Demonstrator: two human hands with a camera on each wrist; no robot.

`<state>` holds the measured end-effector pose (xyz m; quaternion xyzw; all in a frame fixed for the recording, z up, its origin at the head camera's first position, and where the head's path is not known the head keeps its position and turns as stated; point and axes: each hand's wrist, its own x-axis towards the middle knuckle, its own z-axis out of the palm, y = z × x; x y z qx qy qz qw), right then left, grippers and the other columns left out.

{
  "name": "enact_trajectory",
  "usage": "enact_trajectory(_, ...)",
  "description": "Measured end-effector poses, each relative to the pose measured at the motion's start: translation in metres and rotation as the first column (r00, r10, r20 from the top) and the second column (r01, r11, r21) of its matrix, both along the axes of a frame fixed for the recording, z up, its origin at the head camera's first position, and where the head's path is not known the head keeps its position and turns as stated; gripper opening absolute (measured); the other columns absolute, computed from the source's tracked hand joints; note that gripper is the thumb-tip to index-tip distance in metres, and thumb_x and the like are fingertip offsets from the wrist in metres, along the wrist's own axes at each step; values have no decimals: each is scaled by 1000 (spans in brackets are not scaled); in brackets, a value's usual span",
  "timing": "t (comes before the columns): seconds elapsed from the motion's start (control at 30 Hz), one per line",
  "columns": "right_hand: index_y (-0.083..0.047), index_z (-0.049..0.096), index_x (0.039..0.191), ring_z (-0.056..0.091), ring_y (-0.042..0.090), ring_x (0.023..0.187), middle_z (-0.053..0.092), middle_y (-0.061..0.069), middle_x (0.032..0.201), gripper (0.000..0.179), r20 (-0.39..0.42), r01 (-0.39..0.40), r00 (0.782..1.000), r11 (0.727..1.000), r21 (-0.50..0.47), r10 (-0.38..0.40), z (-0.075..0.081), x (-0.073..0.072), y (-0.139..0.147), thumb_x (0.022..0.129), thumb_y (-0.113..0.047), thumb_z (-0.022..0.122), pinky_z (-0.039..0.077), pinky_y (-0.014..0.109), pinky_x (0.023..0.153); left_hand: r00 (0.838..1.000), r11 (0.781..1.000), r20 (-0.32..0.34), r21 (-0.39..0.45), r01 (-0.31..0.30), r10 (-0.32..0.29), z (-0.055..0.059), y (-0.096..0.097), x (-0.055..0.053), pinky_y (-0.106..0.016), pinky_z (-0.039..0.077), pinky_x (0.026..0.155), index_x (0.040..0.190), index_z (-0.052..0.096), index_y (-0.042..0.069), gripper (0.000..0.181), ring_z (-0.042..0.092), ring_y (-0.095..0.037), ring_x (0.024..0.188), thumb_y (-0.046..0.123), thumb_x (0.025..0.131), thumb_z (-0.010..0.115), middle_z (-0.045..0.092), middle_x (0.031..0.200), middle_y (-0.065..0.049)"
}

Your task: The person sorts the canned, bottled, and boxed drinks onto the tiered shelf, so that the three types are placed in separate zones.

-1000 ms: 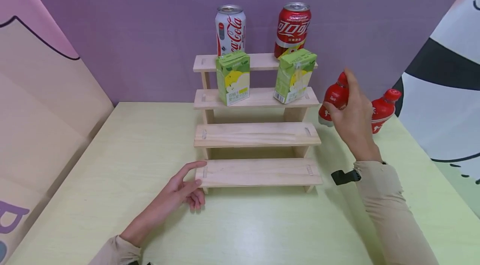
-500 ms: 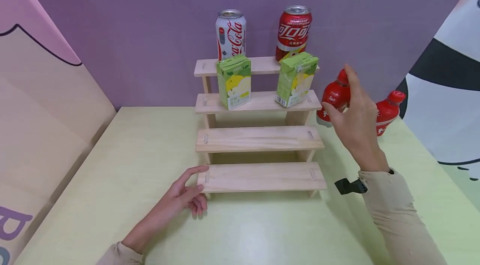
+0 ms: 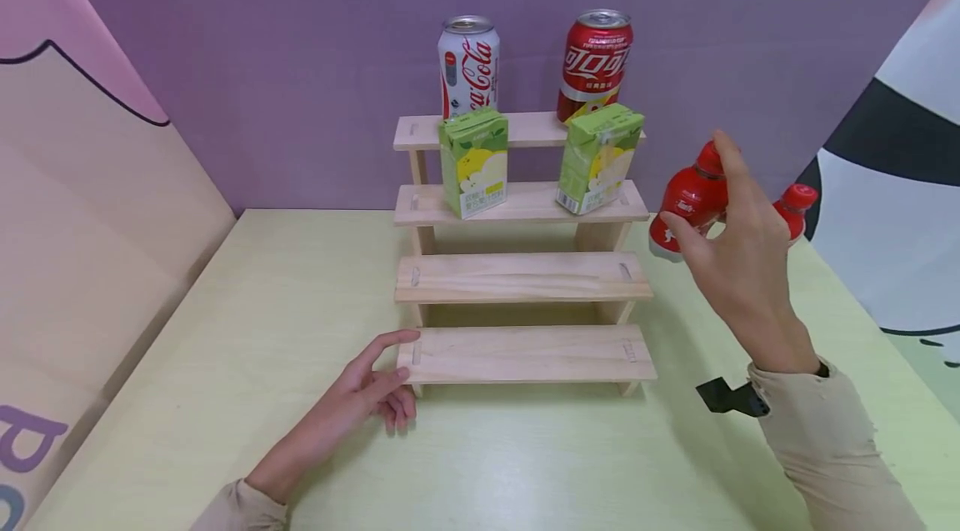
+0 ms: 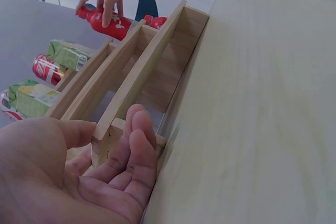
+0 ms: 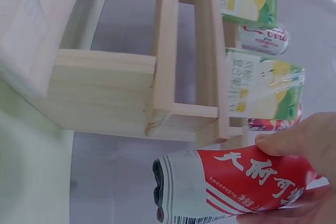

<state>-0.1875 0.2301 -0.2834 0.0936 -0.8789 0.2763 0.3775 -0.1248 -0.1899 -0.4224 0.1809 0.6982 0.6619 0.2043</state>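
A stepped wooden display rack (image 3: 525, 354) stands on the table. My left hand (image 3: 352, 398) pinches the left end of its lowest board between thumb and index finger; the other fingers curl below the board in the left wrist view. To the right of the rack, my right hand (image 3: 757, 281) holds a red-labelled cola bottle (image 3: 692, 199) from its cap side, tilted and raised off the table. In the right wrist view the bottle's base (image 5: 165, 187) points toward the rack's side. A second red bottle (image 3: 797, 210) is partly hidden behind my right hand.
On the top board stand a white Coca-Cola can (image 3: 469, 68) and a red cola can (image 3: 596, 64). Two green juice boxes, a left one (image 3: 474, 164) and a right one (image 3: 600, 160), stand on the board below. A purple backdrop (image 3: 315, 81) rises behind the table.
My right hand has shifted slightly right and nearer with the bottle, covering more of the second bottle. The left hand keeps its place on the rack; the head view has moved a little.
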Motion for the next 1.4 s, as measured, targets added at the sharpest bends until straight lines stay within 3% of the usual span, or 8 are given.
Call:
enact_trajectory(0.1, -26, 30, 157, 56, 36, 116, 53, 15, 143, 100, -4, 7, 1000, 1000, 7, -7, 3, 7, 2, 77, -4, 85, 53, 56, 88, 1000, 1000, -6, 7, 12, -12, -1, 1, -1, -33, 56, 62, 153, 30, 23, 49, 63, -24, 69, 25, 107, 48, 66, 82, -25)
enact_trajectory(0.23, -27, 30, 157, 56, 36, 116, 54, 14, 142, 102, -14, 7, 1000, 1000, 24, -7, 7, 16, 3, 75, -4, 86, 50, 34, 89, 999, 1000, -17, 15, 28, -27, -4, 1, 0, -32, 56, 61, 153, 29, 21, 49, 64, -24, 68, 23, 108, 46, 66, 82, -25)
enact_trajectory(0.3, -26, 30, 157, 56, 36, 117, 53, 14, 142, 102, -21, 2, 1000, 999, 34, -1, 11, 19, 2, 74, -3, 87, 50, 33, 89, 999, 999, -19, 16, 28, -28, -4, 0, 0, -32, 56, 61, 153, 29, 20, 49, 64, -24, 68, 23, 108, 47, 66, 83, -26)
enact_trajectory(0.47, -26, 30, 157, 54, 36, 122, 52, 14, 144, 105, -24, -16, 1000, 999, 41, 17, 20, 27, -2, 73, -2, 87, 52, 61, 89, 1000, 1000, -19, 16, 18, -17, -2, 0, 0, -31, 55, 61, 153, 30, 22, 49, 64, -23, 68, 24, 107, 47, 66, 83, -26)
enact_trajectory(0.53, -26, 29, 157, 54, 36, 123, 51, 13, 145, 105, -22, -26, 999, 999, 43, 27, 22, 30, -5, 73, -2, 87, 51, 64, 87, 1000, 1000, -20, 15, 16, -16, -2, -1, 0, -31, 55, 61, 153, 30, 22, 49, 64, -23, 69, 24, 107, 47, 66, 83, -26)
enact_trajectory(0.9, -21, 26, 156, 56, 40, 120, 50, 18, 143, 102, -22, -90, 996, 995, 30, 91, 28, 44, -29, 75, 0, 85, 50, 65, 85, 1000, 1000, -22, 18, 14, -14, -3, -1, -1, -32, 56, 61, 153, 30, 21, 49, 64, -24, 69, 25, 107, 48, 66, 83, -25)
enact_trajectory(1.4, -16, 27, 155, 54, 34, 122, 50, 17, 142, 97, -11, -216, 976, 975, 56, 217, 23, 42, -71, 77, 0, 83, 54, 58, 86, 1000, 1000, -11, 13, 7, -7, -3, -1, -2, -33, 56, 61, 152, 31, 24, 48, 64, -23, 68, 26, 107, 48, 67, 82, -23)
